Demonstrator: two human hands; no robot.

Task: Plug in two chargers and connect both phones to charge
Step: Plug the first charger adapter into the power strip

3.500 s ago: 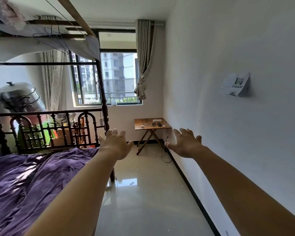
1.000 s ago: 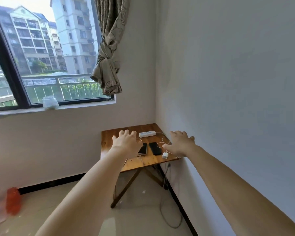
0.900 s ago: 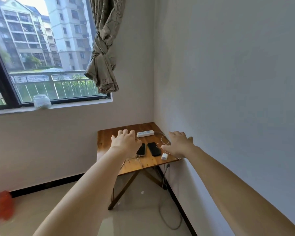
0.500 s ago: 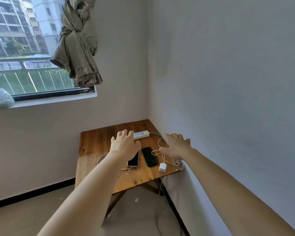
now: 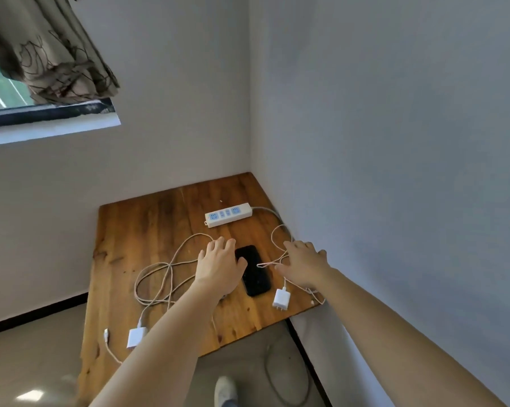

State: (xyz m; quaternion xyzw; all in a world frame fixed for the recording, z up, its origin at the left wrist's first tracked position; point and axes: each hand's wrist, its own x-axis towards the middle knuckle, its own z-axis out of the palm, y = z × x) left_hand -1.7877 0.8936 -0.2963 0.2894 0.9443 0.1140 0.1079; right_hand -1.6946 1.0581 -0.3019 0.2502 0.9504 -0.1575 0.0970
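A: Half a second ago you were a step back, the window and curtain filling the left of the view. Now you stand at the worktop (image 5: pixel 124 230) looking down, your shoe (image 5: pixel 225 389) on the floor under its near edge.

B: And the hands?

A: Both empty, fingers spread, palms down. Your left hand (image 5: pixel 218 267) hangs over the middle of the worktop, your right hand (image 5: pixel 303 264) toward the right edge. Neither pinches anything yet.

B: The phones?

A: One dark phone (image 5: pixel 255 271) lies face up between your hands. Earlier a second phone showed just left of it; your left hand now covers that spot, so you cannot confirm it from here.

B: Chargers?

A: Two white ones, both unplugged. The right charger (image 5: pixel 281 299) lies near the near-right corner, prongs toward you, below your right hand. The left charger (image 5: pixel 136 336) sits near the near edge on the left, its cable (image 5: pixel 159 271) looped loosely across the middle. The right cable (image 5: pixel 280 236) curls by the right edge, and a strand of it crosses the phone's top right.

B: Where do they plug in?

A: The strip (image 5: pixel 228 214) toward the far right corner, sockets all free, its lead running off the right edge.

B: So what does the move buy you?

A: Reach. Everything is now under your hands, but nothing of the task is done. Likely first step: right hand drops on the right charger. Mind the tangled loops; pulling one could drag a phone.
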